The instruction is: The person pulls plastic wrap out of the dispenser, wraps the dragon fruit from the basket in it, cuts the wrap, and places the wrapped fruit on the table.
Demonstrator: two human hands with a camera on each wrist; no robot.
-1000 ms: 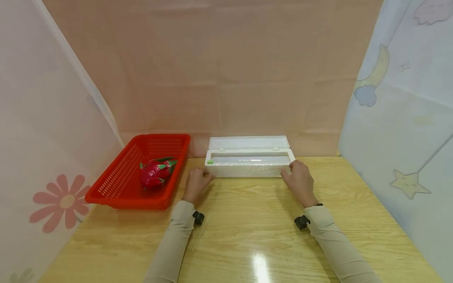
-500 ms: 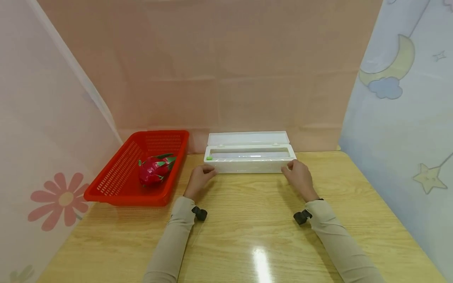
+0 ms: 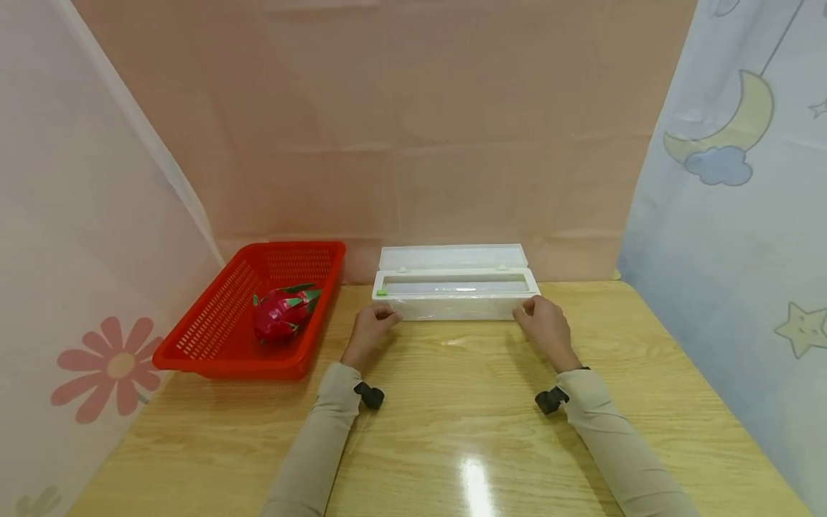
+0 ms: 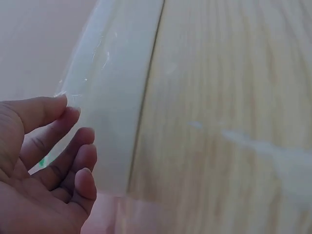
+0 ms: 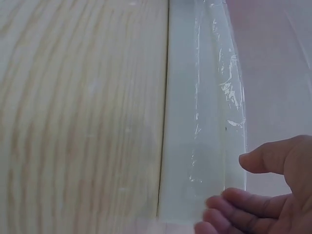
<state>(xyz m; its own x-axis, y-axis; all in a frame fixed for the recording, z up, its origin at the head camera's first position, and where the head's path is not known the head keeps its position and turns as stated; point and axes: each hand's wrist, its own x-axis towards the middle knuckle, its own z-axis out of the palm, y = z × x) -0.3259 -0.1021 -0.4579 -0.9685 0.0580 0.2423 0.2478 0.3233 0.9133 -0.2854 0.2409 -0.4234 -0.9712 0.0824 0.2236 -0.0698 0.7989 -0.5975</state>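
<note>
A long white cling film dispenser [image 3: 465,309] sits against the back wall with its lid [image 3: 454,256] raised. A small green slider [image 3: 382,292] is at its left end. Clear cling film [image 5: 229,92], wrinkled and shiny, lies over its front in the right wrist view. My left hand [image 3: 370,329] is at the dispenser's left front corner, pinching the film's edge between thumb and index finger. At the right front corner is my right hand [image 3: 545,330], its thumb and fingers apart beside the film edge in the right wrist view.
To the left stands a red plastic basket [image 3: 213,345] holding a pink dragon fruit [image 3: 284,312] with green tips. Printed cloth hangs on both sides of the wooden table [image 3: 452,431], and a plain tan sheet [image 3: 413,143] covers the back.
My left hand has shifted slightly right along the dispenser's front, its thumb and index finger closing together. The right hand has hardly moved. The head view has tilted and turned slightly.
</note>
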